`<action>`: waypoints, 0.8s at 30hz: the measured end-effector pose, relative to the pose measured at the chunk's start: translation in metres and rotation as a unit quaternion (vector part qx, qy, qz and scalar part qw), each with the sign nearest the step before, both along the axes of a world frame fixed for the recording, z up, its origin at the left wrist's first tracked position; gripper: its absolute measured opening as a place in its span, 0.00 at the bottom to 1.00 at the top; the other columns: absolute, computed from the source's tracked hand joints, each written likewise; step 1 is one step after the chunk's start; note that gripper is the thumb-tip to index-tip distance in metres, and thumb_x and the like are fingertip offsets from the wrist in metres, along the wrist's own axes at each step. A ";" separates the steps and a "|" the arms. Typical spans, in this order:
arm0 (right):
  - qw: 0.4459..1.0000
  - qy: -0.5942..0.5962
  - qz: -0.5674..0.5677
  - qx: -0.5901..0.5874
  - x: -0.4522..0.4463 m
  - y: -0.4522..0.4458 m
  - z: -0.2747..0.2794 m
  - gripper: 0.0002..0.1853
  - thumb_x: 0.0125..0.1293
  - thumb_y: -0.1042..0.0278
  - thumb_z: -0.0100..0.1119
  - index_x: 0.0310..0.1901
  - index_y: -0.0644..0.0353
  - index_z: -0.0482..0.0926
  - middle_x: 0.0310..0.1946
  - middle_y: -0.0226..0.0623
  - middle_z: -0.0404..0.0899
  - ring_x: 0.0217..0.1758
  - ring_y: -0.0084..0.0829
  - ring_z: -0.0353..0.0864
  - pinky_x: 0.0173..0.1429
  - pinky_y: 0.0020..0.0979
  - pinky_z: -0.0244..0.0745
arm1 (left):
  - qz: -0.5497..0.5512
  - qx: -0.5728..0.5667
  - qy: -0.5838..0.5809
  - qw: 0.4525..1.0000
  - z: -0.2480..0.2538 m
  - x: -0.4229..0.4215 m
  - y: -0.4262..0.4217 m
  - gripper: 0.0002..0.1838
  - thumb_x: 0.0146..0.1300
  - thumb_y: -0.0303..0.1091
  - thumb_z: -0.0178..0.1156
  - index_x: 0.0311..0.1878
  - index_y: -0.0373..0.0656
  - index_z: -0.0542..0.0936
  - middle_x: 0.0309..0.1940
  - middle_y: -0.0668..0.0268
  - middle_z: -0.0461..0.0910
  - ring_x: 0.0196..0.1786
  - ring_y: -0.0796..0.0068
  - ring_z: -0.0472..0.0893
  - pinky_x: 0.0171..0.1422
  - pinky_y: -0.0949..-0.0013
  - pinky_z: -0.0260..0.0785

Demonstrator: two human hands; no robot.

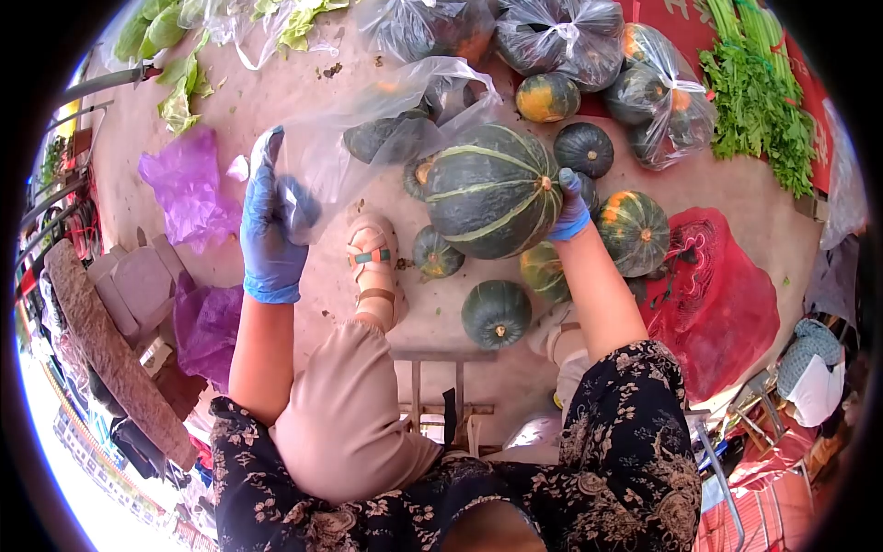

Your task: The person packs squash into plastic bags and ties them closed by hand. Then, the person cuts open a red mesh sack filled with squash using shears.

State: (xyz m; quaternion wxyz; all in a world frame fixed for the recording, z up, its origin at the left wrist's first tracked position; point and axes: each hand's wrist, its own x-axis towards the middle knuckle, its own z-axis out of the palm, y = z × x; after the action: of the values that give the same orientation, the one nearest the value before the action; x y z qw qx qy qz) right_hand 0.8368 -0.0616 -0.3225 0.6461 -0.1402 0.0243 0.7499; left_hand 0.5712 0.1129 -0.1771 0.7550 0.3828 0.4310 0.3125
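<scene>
My left hand (271,241), in a blue glove, has a clear plastic bag (336,138) between its raised fingers and its thumb, which shows through the film. The bag stretches right toward a large dark green pumpkin (487,193) with pale stripes. My right hand (572,213), also gloved in blue, grips that pumpkin by its stem side, off the ground. Part of the bag lies behind and against the pumpkin's upper left; how far it reaches around is unclear. Below the held pumpkin sit smaller ones, among them a round green pumpkin (497,314) and a little one (437,252).
Bagged pumpkins (563,37) lie at the back, beside leafy celery (763,101). An orange-patched pumpkin (633,232) rests near a red mesh bag (713,299) on the right. Purple plastic (191,189) and loose leaves (182,97) lie left. My sandalled foot (372,258) stands between.
</scene>
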 end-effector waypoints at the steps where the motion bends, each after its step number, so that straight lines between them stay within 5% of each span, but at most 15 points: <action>1: 1.000 0.025 0.006 0.018 -0.014 0.009 0.005 0.38 0.51 0.55 0.65 0.61 0.63 0.62 0.57 0.43 0.68 0.58 0.39 0.70 0.63 0.41 0.65 | -0.003 -0.001 0.021 1.000 0.004 -0.001 0.000 0.22 0.68 0.39 0.45 0.63 0.44 0.63 0.20 0.76 0.62 0.21 0.86 0.59 0.28 0.81 0.53; 6: 0.987 0.097 0.018 0.126 -0.082 0.084 0.041 0.35 0.52 0.56 0.64 0.59 0.64 0.63 0.55 0.43 0.70 0.57 0.37 0.71 0.63 0.38 0.65 | -0.010 0.091 0.088 0.992 0.005 -0.022 0.000 0.20 0.68 0.37 0.43 0.61 0.42 0.65 0.19 0.76 0.64 0.21 0.88 0.61 0.26 0.82 0.53; 10: 0.999 0.042 0.025 -0.013 -0.126 0.112 0.022 0.29 0.56 0.60 0.62 0.58 0.59 0.65 0.53 0.37 0.71 0.57 0.31 0.70 0.63 0.35 0.65 | 0.039 0.012 0.024 0.999 0.018 -0.028 -0.004 0.21 0.69 0.37 0.42 0.62 0.40 0.64 0.15 0.78 0.60 0.16 0.89 0.57 0.21 0.81 0.50; 13: 0.998 -0.022 0.019 -0.059 -0.150 0.125 0.016 0.28 0.57 0.62 0.60 0.58 0.60 0.64 0.53 0.35 0.70 0.56 0.28 0.70 0.62 0.32 0.66 | 0.013 0.056 0.089 0.994 0.012 -0.028 -0.010 0.21 0.68 0.37 0.45 0.60 0.36 0.66 0.38 0.69 0.62 0.40 0.80 0.57 0.45 0.74 0.46; 15: 0.991 -0.106 0.020 -0.086 -0.164 0.129 0.011 0.30 0.54 0.62 0.64 0.56 0.62 0.64 0.50 0.36 0.71 0.52 0.27 0.72 0.58 0.29 0.68 | -0.049 0.091 0.072 0.992 0.013 -0.026 -0.015 0.21 0.66 0.34 0.48 0.59 0.33 0.67 0.62 0.61 0.65 0.65 0.72 0.61 0.70 0.67 0.45; 16: 0.978 -0.178 0.007 -0.111 -0.174 0.132 0.006 0.31 0.53 0.62 0.65 0.55 0.63 0.64 0.49 0.36 0.71 0.51 0.27 0.72 0.57 0.29 0.68 | -0.072 0.101 0.030 0.992 0.007 -0.030 -0.017 0.20 0.66 0.33 0.48 0.59 0.33 0.67 0.62 0.61 0.65 0.65 0.72 0.61 0.70 0.68 0.45; 18: 0.935 -0.321 -0.021 -0.151 -0.191 0.143 -0.003 0.32 0.50 0.61 0.68 0.53 0.64 0.66 0.47 0.37 0.72 0.48 0.27 0.72 0.54 0.28 0.69 | -0.046 0.065 0.050 0.996 0.009 -0.029 -0.018 0.23 0.66 0.36 0.48 0.62 0.37 0.64 0.60 0.62 0.66 0.52 0.77 0.71 0.56 0.73 0.62; 20: 0.899 -0.402 -0.009 -0.172 -0.199 0.145 -0.015 0.31 0.48 0.62 0.69 0.52 0.63 0.66 0.44 0.36 0.71 0.45 0.27 0.71 0.50 0.27 0.69 | 0.021 -0.009 0.027 0.999 0.016 -0.030 -0.013 0.24 0.66 0.37 0.48 0.63 0.37 0.63 0.47 0.67 0.72 0.34 0.83 0.70 0.39 0.78 0.61; 23: 0.853 -0.475 0.066 -0.206 -0.200 0.144 -0.024 0.27 0.52 0.64 0.66 0.52 0.60 0.66 0.42 0.33 0.72 0.43 0.23 0.73 0.40 0.26 0.73 | 0.099 -0.083 -0.029 0.991 0.005 -0.046 0.005 0.24 0.68 0.35 0.44 0.66 0.39 0.57 0.15 0.78 0.56 0.14 0.89 0.51 0.20 0.81 0.44; 24: 0.860 -0.468 0.047 -0.199 -0.195 0.142 -0.027 0.27 0.49 0.63 0.68 0.48 0.63 0.69 0.36 0.35 0.73 0.36 0.26 0.72 0.43 0.27 0.71 | 0.115 -0.103 -0.070 0.986 -0.008 -0.061 0.012 0.24 0.68 0.34 0.42 0.66 0.40 0.56 0.12 0.78 0.49 0.13 0.88 0.51 0.20 0.80 0.44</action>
State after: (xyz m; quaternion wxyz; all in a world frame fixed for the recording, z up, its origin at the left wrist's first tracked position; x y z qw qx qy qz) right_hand 0.6418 0.0803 -0.3499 0.5036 -0.6007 -0.1390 0.6052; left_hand 0.5104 0.1252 -0.1850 0.7776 0.2280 0.4484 0.3771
